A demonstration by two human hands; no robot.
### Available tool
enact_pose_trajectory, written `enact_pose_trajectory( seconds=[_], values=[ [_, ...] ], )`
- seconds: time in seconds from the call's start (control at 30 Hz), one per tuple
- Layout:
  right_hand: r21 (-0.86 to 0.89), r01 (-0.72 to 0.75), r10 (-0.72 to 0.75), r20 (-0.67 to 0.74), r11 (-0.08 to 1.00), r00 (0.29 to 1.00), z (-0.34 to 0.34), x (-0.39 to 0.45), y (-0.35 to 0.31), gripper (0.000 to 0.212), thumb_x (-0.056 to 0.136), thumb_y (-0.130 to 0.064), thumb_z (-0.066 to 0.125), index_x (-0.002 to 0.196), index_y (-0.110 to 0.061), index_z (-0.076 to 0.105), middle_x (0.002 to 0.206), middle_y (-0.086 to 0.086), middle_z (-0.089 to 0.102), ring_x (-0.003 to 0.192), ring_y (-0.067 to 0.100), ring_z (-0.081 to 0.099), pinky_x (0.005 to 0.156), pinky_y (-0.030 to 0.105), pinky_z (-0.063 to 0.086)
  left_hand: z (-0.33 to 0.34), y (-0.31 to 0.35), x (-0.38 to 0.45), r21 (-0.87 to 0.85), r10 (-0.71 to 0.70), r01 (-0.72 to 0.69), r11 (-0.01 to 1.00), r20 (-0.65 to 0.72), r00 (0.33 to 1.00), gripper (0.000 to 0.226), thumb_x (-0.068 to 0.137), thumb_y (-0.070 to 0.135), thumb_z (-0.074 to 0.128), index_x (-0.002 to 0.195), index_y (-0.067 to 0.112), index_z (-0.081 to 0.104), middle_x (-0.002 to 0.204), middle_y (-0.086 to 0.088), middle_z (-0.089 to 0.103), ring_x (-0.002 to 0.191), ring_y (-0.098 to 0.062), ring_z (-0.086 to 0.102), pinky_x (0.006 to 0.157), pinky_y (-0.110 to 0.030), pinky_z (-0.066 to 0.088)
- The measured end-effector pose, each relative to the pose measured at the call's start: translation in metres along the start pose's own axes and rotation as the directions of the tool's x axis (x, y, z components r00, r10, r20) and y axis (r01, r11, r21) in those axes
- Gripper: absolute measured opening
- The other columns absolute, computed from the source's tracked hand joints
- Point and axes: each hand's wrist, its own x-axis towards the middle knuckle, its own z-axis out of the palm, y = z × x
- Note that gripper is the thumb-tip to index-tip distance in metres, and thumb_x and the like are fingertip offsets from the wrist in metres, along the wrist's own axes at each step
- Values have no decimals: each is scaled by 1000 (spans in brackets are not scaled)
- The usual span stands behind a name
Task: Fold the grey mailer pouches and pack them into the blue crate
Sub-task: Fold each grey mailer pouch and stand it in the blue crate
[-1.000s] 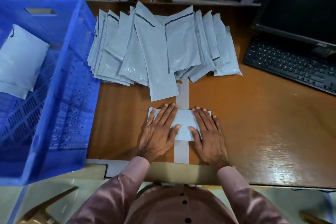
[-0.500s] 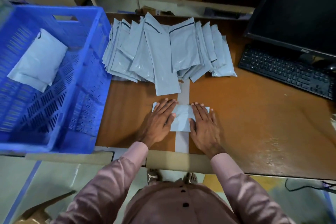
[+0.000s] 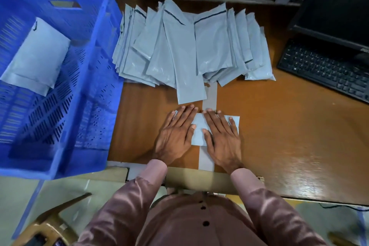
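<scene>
A folded grey mailer pouch (image 3: 198, 133) lies flat on the brown table near its front edge. My left hand (image 3: 176, 136) presses on its left part with straight fingers. My right hand (image 3: 221, 138) lies flat on its right part, fingers spread. Behind them a fanned pile of unfolded grey pouches (image 3: 191, 48) covers the back of the table. The blue crate (image 3: 95, 90) stands at the left with one folded pouch (image 3: 38, 56) leaning against its inner wall.
A black keyboard (image 3: 327, 70) and a dark monitor (image 3: 339, 6) sit at the right. A grey tape strip (image 3: 207, 158) runs down the table's middle. Shelving stands behind the pile. The brown table (image 3: 289, 136) shows bare wood at the right front.
The view has shifted a little. Both hands stay flat on the folded pouch; the right hand has slid slightly rightward over it.
</scene>
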Motion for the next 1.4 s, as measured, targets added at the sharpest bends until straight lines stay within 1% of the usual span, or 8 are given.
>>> enact_pose_trajectory(
  seconds=[0.37, 0.57, 0.67, 0.73, 0.8, 0.87, 1.03, 1.4],
  values=[
    [7, -2, 2, 32, 1000, 999, 3, 2, 1, 59, 110, -45, 32, 165, -26, 19, 172, -8, 16, 160, 15, 6, 130, 48, 11, 0, 0, 3, 11, 8, -9, 1000, 29, 1000, 57, 112, 39, 21, 166, 22, 15, 172, 5, 14, 160, -11, 2, 130, -43, 11],
    [9, 1, -1, 4, 1000, 1000, -1, 0, -1, 56, 111, -44, 30, 163, -25, 28, 169, -7, 26, 159, 16, 16, 128, 48, 16, -2, 1, 0, -7, -7, 7, 1000, 27, 1000, 56, 113, 39, 20, 166, 22, 16, 172, 7, 13, 159, -9, 1, 130, -41, 11],
    [3, -5, 5, -9, 1000, 1000, -3, -1, -5, 55, 110, -43, 28, 162, -24, 33, 167, -6, 32, 158, 17, 21, 128, 48, 18, -5, -2, 1, -99, -9, 13, 995, 43, 999, 57, 112, 43, 15, 165, 23, 20, 172, 9, 16, 159, -6, 3, 130, -42, 11],
    [8, -36, 36, -6, 999, 999, -4, 1, -11, 56, 109, -41, 25, 161, -22, 35, 166, -4, 35, 157, 19, 23, 128, 48, 16, -10, -6, 1, -160, -57, 60, 985, 28, 998, 58, 110, 43, 16, 164, 24, 25, 170, 9, 22, 158, -5, 6, 130, -43, 8],
    [31, -49, 50, -13, 998, 999, -2, 5, -19, 56, 108, -38, 26, 160, -19, 37, 166, -1, 36, 157, 19, 23, 129, 46, 15, -13, -12, -2, -127, -100, 99, 987, -3, 995, 58, 109, 43, 18, 163, 25, 28, 169, 11, 25, 158, -6, 7, 130, -46, 3],
    [49, -28, 29, -23, 998, 999, 1, 8, -25, 55, 109, -38, 28, 160, -18, 36, 166, 0, 36, 157, 19, 23, 129, 45, 14, -11, -17, -6, -88, -94, 94, 992, 3, 996, 57, 110, 43, 18, 164, 26, 26, 170, 11, 23, 159, -7, 5, 129, -49, 5],
    [28, -7, 8, -33, 1000, 999, 8, 8, -29, 55, 110, -41, 26, 161, -22, 34, 166, -3, 34, 157, 16, 23, 128, 49, 14, 0, -21, -12, -36, -71, 70, 997, -11, 997, 56, 111, 40, 16, 165, 25, 21, 171, 9, 18, 159, -8, 5, 129, -45, 13],
    [14, -20, 20, 4, 1000, 1000, 8, 13, -27, 56, 110, -42, 31, 163, -26, 29, 169, -9, 24, 159, 15, 15, 129, 49, 12, 4, -22, -8, -83, -73, 73, 994, -5, 997, 56, 112, 40, 16, 165, 24, 20, 171, 8, 19, 159, -7, 4, 130, -44, 12]
  ],
)
